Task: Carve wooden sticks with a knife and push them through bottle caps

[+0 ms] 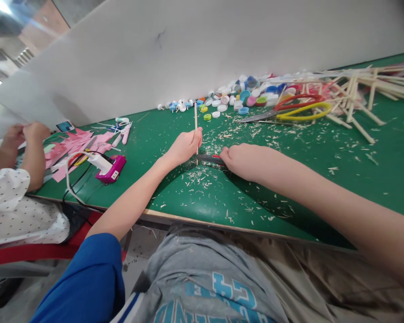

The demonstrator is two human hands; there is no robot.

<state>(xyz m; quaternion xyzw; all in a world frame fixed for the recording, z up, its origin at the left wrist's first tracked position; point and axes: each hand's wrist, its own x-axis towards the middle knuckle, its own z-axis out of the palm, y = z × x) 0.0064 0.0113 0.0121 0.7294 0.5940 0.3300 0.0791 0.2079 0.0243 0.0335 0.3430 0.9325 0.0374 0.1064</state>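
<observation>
A thin wooden stick (195,117) stands near upright in my left hand (184,146), whose fingers are closed around its lower half. My right hand (240,160) grips a cutting tool with a dark blade (205,158) and a bit of red by the fingers. Its handle is hidden in the fist, so I cannot tell whether it is a knife or scissors. The blade lies across the stick just below my left fingers, near the stick's lower end. Pale wood shavings (202,179) are scattered on the green table (175,202) around both hands.
Plastic bottle caps (244,96) lie heaped along the grey partition (195,49). Large scissors (301,109) with red and yellow handles rest beside a pile of wooden sticks (353,96). Leftward are a magenta power strip (112,169), cables, pink pieces (69,148) and a co-worker's hands (28,132).
</observation>
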